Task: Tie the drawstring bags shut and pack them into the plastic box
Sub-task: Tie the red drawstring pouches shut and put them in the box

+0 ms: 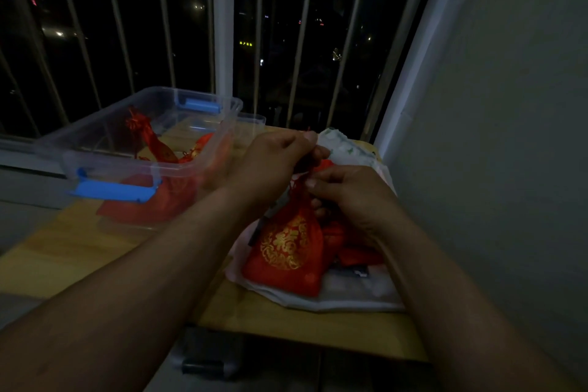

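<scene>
On the right half of a wooden table (95,251), in front of a barred window at night, a red bag (286,248) with gold embroidery is held by its gathered neck. The left hand (276,159) is curled just above the neck, and the right hand (346,194) is curled just beside it. The fingers of both are pinched on the bunched top where the cord runs. In the dim light the cord itself cannot be traced, and whether a knot has been made cannot be told.

The body of the bag lies below the grip. Its long axis runs from the neck at the hands down towards the viewer, and its bottom rests on a white cloth (350,299). More red bags (353,253) are piled under the right wrist.

A clear plastic box (152,165) with blue latches stands to the left, lid off, with several red bags seen inside it. The box is near the left hand and well apart from the right. Once the neck is tied, a leftward carry is judged likely, and the left hand is better placed for it.
</scene>
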